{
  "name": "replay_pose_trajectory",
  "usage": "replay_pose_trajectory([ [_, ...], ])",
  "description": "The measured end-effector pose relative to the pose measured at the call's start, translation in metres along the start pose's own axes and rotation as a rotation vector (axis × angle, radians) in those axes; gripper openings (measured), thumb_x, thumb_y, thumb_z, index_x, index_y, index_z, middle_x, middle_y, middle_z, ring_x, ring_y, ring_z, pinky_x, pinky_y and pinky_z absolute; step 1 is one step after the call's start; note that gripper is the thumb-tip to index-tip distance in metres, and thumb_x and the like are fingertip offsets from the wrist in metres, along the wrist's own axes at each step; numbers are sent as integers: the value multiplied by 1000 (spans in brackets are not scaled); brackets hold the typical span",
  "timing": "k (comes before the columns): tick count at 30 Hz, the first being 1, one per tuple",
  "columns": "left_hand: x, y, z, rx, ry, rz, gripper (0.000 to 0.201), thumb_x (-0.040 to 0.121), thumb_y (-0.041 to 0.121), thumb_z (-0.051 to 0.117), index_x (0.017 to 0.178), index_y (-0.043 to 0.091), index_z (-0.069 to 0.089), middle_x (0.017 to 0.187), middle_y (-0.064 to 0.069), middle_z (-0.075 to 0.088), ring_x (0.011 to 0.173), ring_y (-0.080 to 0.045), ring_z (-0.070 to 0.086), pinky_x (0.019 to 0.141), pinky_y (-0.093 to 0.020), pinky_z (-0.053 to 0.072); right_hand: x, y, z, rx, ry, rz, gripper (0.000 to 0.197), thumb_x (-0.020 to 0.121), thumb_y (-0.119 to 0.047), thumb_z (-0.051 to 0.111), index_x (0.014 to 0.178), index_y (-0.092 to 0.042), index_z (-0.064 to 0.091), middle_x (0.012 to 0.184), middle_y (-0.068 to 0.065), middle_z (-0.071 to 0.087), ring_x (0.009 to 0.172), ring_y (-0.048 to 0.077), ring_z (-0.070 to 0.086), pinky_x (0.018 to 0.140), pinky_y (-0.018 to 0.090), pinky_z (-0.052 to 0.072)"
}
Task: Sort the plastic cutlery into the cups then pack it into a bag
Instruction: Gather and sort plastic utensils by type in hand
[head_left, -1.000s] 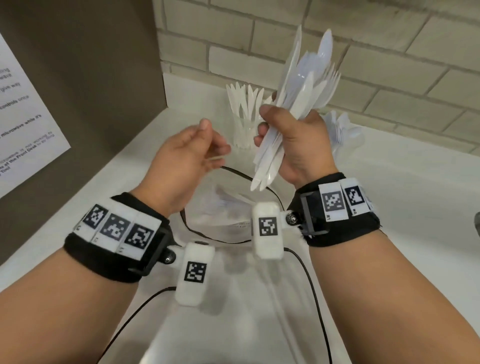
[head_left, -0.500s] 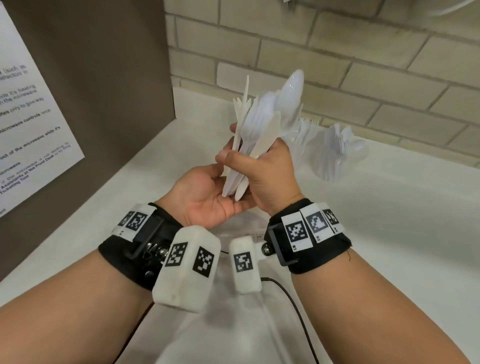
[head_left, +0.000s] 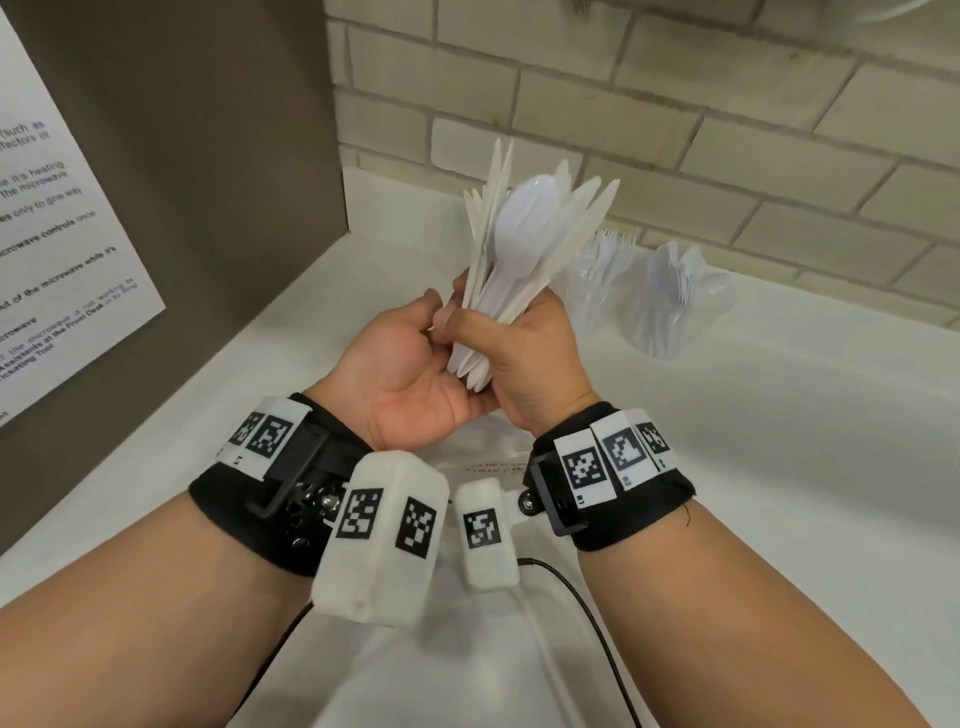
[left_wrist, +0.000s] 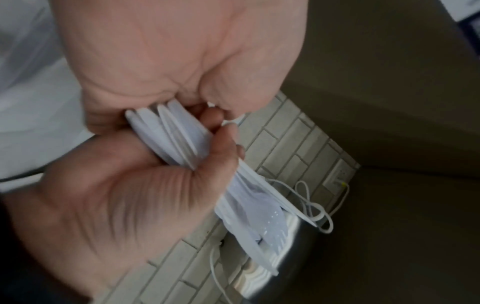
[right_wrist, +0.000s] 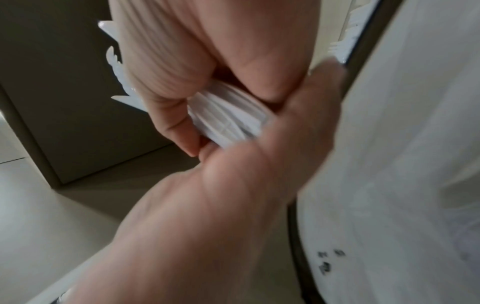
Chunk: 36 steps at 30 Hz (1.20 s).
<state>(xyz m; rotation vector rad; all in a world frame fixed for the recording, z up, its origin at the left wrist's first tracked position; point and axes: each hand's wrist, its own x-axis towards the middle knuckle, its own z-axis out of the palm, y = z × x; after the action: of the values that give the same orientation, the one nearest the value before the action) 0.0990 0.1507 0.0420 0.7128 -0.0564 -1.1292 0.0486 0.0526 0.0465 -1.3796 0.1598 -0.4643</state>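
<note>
Both hands now on one mixed cutlery bundle (head_left: 511, 270): right hand (head_left: 524, 358) wrapped round the handles, left hand (head_left: 400, 358) freshly closed onto them from beside, above the bag (head_left: 483, 649), cups (head_left: 660, 306) beyond the right hand, bagging apparently next.

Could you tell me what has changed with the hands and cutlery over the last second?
The left hand, open and apart a second ago, has closed in and now grips the cutlery bundle alongside the right hand. The right hand kept holding it throughout; the two cups stayed on the counter.
</note>
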Motion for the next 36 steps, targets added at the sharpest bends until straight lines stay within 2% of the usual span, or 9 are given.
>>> replay_pose_trajectory([
  [3,-5,4,-1,296,-20,83,74,91,65,32,138,10,48,74,2,55,76,-16,52,99,-35,36,0,-2,-11,78,-64,36,11,73,2,62,71,-6,55,57,8,52,47,21,50,53,32,45],
  [8,-10,12,14,882,-64,254,77,60,49,83,117,2,59,104,-14,69,65,-28,62,55,-33,50,-11,6,-14,-33,-273,152,21,67,12,53,83,-2,57,56,5,52,41,16,44,45,27,41],
  [13,-3,5,30,1020,91,277,34,76,24,77,99,1,69,101,-23,69,62,-34,65,43,-33,50,-15,11,-12,11,-286,196,33,69,16,56,100,4,56,73,21,57,49,24,51,47,28,47],
  [16,2,5,31,959,178,309,34,73,25,75,98,3,71,99,-24,70,77,-38,68,56,-51,53,-16,11,-19,-88,-283,201,29,72,20,62,98,6,58,77,21,60,66,30,57,58,35,48],
  [21,4,3,35,897,143,298,31,72,20,77,94,-1,72,101,-21,71,91,-44,68,70,-68,50,-17,13,-21,-198,-199,257,13,70,9,62,81,8,55,63,17,55,41,18,46,45,27,37],
  [24,5,6,29,977,-29,235,24,74,24,74,93,9,74,108,-13,72,100,-30,68,80,-47,57,-22,12,-22,-57,-320,291,13,72,12,56,71,0,50,43,4,47,33,15,41,42,25,33],
  [28,6,6,25,917,-32,280,19,90,17,59,93,5,73,91,-5,75,78,-16,69,58,-32,56,-20,6,-18,-180,-316,258,16,73,5,69,86,0,60,60,24,58,46,24,56,56,42,55],
  [32,12,14,11,424,23,403,18,84,12,56,71,6,68,89,-14,73,93,-28,68,87,-40,54,-8,-21,-39,-617,-254,277,35,71,-38,81,87,-8,71,78,8,74,72,19,72,70,32,60],
  [36,13,17,-2,445,-15,324,12,80,17,61,72,9,64,74,-10,69,53,-19,64,54,-30,54,13,-50,-57,-571,87,113,34,82,-39,71,80,-6,65,65,3,66,47,13,56,49,26,46],
])
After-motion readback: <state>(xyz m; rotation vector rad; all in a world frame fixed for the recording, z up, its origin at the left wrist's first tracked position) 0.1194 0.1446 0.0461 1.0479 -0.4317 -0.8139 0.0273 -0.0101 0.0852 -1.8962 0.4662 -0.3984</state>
